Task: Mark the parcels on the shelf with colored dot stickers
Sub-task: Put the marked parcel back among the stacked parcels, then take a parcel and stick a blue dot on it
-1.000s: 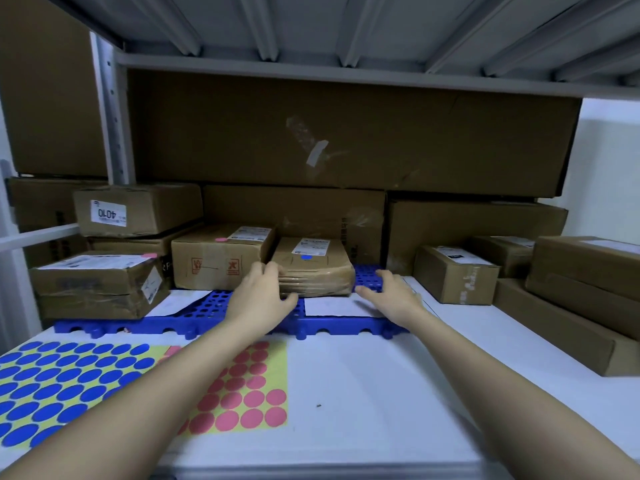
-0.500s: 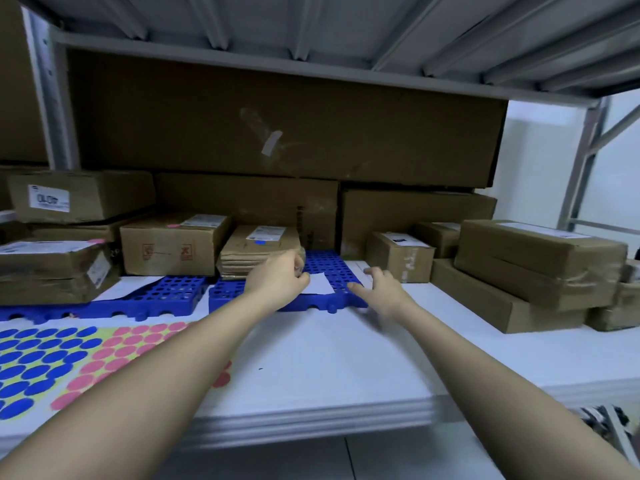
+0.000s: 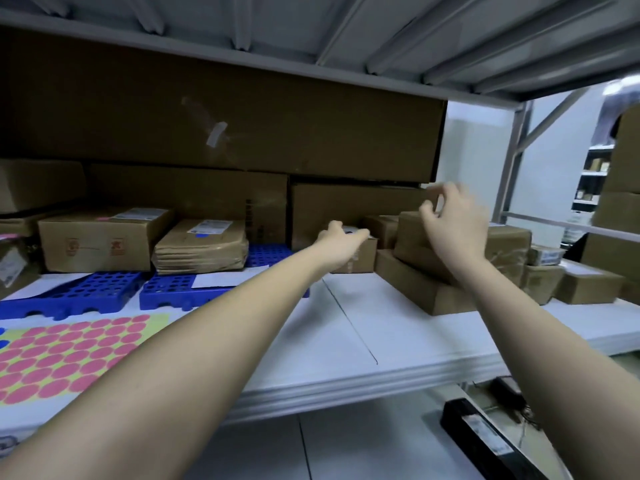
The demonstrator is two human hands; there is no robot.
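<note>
The left hand reached onto a small parcel, hiding its label, grasp unclear. The right hand hovered loosely curled, holding nothing. The pink sticker sheet lay cut off at the shelf's front-left edge; labels were blurred.

A white shelf board runs across the view, with a thin seam line crossing it. Overhead, the grey ribbed underside of the upper shelf slopes away to the right. A grey metal upright with a diagonal brace stands at the right end. Beyond it there's a pale wall, evenly lit, and further racking in the distance, blurred. Below the board, a light tiled floor shows, with a dark long object lying on it.
</note>
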